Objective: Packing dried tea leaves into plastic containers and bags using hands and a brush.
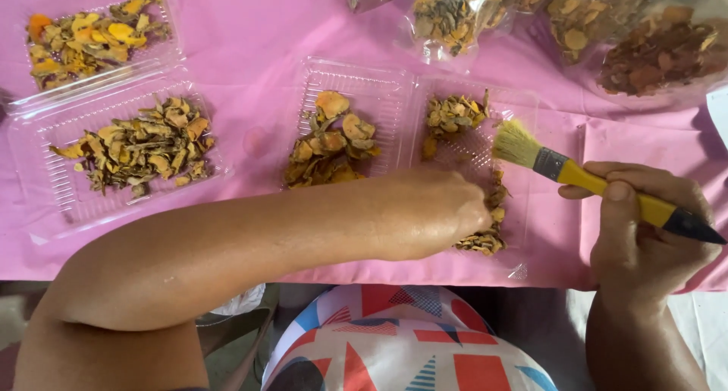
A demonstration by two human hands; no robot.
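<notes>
My left hand (436,213) reaches across into the right half of a clear hinged plastic tray (394,84), fingers closed on dried yellow-brown root slices (485,235) near its front edge. My right hand (644,228) grips a yellow-handled paintbrush (599,185); its pale bristles (516,143) hover over the tray's right half, next to another clump of slices (453,114). The tray's left half holds a heap of orange-brown slices (334,144).
A second open clear tray (45,190) at the left holds brown slices in front and brighter orange pieces (91,34) behind. Clear bags of dried pieces (660,50) lie along the back right. A pink cloth (243,34) covers the table.
</notes>
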